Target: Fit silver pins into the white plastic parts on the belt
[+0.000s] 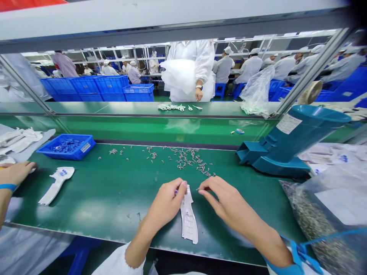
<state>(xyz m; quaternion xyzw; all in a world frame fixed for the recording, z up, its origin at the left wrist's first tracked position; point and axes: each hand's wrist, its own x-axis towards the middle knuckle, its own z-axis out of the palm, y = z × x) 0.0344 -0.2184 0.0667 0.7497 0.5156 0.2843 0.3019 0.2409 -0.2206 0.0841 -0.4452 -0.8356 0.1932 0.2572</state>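
Note:
My left hand [168,204] is closed on the upper end of a curved white plastic piece [189,225] that lies on the green bench. The lower part of this piece has moulded ribs and extends toward the bench's front edge. To the right of it, my right hand [226,196] pinches a tiny metal part [197,190] between thumb and forefinger, apart from the white piece. Its exact kind is too small to tell. Many similar small metal parts [186,156] lie scattered just beyond both hands.
A blue tray [91,143] of small blue parts and another white piece [59,185] lie left, near a co-worker's hand [17,172]. At right stand a teal plastic housing [286,141] and a bag of metal parts [323,225]. A person [189,72] stands across the bench.

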